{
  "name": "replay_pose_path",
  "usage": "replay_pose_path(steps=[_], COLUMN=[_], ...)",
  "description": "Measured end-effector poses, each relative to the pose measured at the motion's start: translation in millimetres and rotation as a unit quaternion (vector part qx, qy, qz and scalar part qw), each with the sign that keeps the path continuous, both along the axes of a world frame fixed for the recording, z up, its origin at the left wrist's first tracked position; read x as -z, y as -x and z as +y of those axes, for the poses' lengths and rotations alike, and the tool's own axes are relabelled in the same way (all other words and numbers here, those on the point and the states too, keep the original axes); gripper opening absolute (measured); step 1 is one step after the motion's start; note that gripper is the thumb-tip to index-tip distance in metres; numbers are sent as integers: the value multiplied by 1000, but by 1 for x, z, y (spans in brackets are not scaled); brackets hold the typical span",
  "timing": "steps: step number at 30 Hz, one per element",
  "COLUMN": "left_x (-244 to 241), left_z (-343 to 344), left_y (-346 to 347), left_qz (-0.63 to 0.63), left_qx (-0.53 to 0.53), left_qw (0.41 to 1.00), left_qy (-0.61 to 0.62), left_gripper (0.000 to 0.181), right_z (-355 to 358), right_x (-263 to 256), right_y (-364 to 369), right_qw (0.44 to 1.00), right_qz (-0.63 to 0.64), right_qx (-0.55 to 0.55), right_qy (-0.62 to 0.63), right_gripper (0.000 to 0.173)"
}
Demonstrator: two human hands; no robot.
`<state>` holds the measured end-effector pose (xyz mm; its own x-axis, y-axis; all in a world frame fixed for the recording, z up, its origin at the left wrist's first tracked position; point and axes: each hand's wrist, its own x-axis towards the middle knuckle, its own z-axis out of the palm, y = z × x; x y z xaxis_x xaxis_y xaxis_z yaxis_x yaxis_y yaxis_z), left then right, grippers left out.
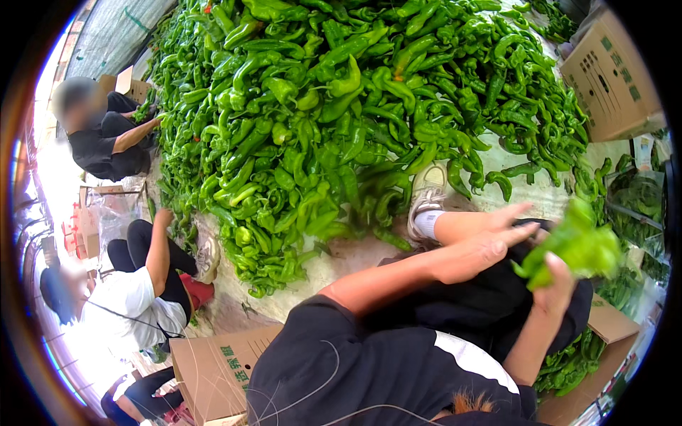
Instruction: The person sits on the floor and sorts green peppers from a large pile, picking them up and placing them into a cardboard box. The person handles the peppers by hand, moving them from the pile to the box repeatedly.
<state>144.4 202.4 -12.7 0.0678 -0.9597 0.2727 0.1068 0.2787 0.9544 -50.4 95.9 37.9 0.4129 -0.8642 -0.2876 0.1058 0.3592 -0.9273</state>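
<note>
Long green peppers (298, 122) lie in a large, glossy heap in front of me, over a pale sheet. My right hand (554, 293) holds a bunch of green peppers (575, 245) at the right, blurred by motion. My left hand (487, 247) is stretched out flat above my legs, fingers spread, and nothing shows in it. Its fingertips are close to the bunch but seem apart from it. On my right, beside my knee, an open cardboard box (581, 394) has green peppers (573, 365) inside.
A printed cardboard box (613, 80) stands at the upper right, above peppers in clear plastic (636, 205). Another box (213, 367) is behind my left shoulder. Along the left edge sit a person in black (112, 138) and a person in white (133, 309); another person's legs (154, 394) show below.
</note>
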Motion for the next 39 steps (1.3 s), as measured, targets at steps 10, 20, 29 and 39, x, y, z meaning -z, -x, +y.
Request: replay_pose_path(steps=[10,20,29,39], left_x=[254,237,7,-75], left_z=[122,152,39,-55], left_y=[-95,-102,-30,106], left_qz=[-322,-40,417,-159], left_qx=[-500,-565,-274,-20], left_qw=[530,632,835,979], left_qy=[-604,-530,-233,-124], left_gripper=[81,71,22,26], right_z=[-2,6,36,30], right_x=[-113,-90,-27,-48], right_y=[292,159,-24,52], right_qw=[865,848,994,949], right_qz=[-163,188,-102,24], right_qx=[468,356,-25,74], right_qy=[75,345,25,306], right_gripper=[86,53,66,47])
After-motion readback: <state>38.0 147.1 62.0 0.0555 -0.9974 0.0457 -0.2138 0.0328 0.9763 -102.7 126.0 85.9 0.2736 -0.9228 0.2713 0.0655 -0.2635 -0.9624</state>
